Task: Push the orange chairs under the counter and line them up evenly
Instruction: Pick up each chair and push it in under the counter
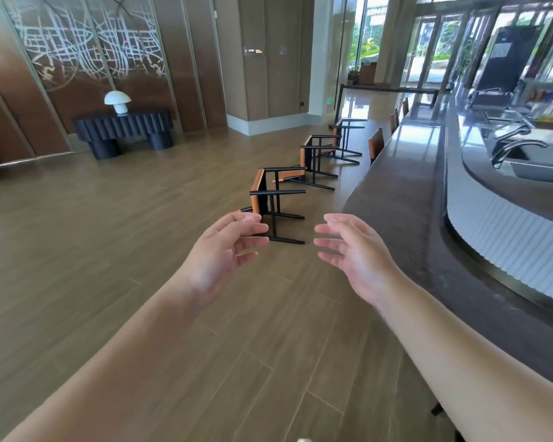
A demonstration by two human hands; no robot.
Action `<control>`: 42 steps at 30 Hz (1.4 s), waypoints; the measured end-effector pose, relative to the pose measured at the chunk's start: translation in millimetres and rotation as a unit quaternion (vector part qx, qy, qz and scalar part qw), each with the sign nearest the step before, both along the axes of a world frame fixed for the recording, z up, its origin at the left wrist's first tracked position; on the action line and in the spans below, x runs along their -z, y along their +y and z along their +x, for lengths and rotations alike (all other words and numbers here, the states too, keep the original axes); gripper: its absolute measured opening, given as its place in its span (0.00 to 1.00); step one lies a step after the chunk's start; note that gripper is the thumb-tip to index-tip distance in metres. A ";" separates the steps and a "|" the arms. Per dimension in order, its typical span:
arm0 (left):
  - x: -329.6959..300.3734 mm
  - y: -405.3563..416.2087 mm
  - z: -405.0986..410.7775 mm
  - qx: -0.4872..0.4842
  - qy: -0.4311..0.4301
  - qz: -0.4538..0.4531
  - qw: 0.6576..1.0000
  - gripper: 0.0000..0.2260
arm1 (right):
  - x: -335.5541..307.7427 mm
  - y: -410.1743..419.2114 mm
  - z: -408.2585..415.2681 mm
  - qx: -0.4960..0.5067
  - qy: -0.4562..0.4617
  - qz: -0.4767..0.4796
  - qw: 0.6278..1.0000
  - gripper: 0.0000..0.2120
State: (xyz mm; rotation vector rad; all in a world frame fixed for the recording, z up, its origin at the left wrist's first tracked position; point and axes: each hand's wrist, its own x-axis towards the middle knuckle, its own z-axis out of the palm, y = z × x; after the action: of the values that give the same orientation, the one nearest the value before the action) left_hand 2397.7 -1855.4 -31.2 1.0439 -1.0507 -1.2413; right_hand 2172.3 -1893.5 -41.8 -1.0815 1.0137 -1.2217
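Observation:
Three orange chairs with black metal legs lie tipped over on the wooden floor, legs pointing toward the counter: the nearest chair [265,199], a second chair [313,161] behind it, and a third chair [345,138] farther back. More orange chairs [376,145] stand upright against the dark counter [406,173]. My left hand [227,247] and my right hand [355,250] are stretched forward, palms facing each other, fingers apart, holding nothing. Both hover short of the nearest chair without touching it.
A long dark counter runs along the right, with a sink and faucet [514,145] behind it. A black console table [125,129] with a white lamp [118,102] stands at the far left wall. Glass doors [434,49] lie beyond.

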 end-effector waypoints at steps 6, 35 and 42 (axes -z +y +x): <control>-3.9 -103.7 34.5 -0.073 -0.003 0.017 0.997 0.08 | -7.7 -122.8 44.6 -0.059 0.013 0.006 0.998 0.07; 11.3 -555.0 377.7 -0.136 0.022 -0.004 0.990 0.08 | -19.2 -593.8 383.3 -0.138 0.089 -0.019 0.986 0.07; -2.6 -666.5 472.3 -0.118 -0.013 -0.001 0.993 0.08 | -15.6 -699.7 451.1 -0.112 0.072 0.000 0.991 0.08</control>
State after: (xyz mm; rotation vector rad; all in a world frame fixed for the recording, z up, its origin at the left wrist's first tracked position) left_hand 2870.0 -2522.0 -28.7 1.1499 -0.9185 -1.0381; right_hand 2623.4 -2593.2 -26.2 -1.2613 0.9718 -0.9727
